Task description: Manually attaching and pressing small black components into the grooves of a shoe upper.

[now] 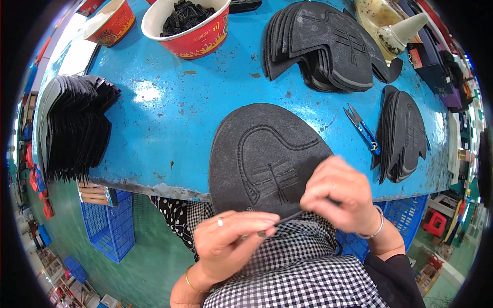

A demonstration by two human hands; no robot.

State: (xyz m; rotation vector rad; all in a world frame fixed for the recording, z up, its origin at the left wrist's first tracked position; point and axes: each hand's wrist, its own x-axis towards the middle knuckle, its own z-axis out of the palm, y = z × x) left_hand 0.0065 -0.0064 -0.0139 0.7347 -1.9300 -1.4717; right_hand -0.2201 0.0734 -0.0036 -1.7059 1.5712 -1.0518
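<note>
Across the near edge of the blue table [159,118], a black sheet [231,133] with a rounded end lies face up, its lower part overhanging toward the lap. Taking that sheet as the middle of the clock, the left hand [226,241] sits at 7 o'clock, thumb and fingers pinching a thin dark strip [290,217] along the bottom; whether this is a separate piece or the sheet's own rim, I cannot tell. At 4 o'clock the right hand [341,197] has its fingers curled close to the strip's other end, but blur hides whether they grasp it. The overhang probably leaves room for fingers above and below the rim, while the table bears the rest of the weight.

Between 2 and 3 o'clock lie blue-handled snips [364,133], seemingly kept within the right hand's reach. Nearly at 3 o'clock is a small pile [405,133], and at 1 o'clock a larger stack [339,46], both of black pieces nested, likely to save space. Toward 9 o'clock stands a black bundle [77,128]; at 11 o'clock a red tub [200,41] keeps loose black bits [186,18] together
</note>
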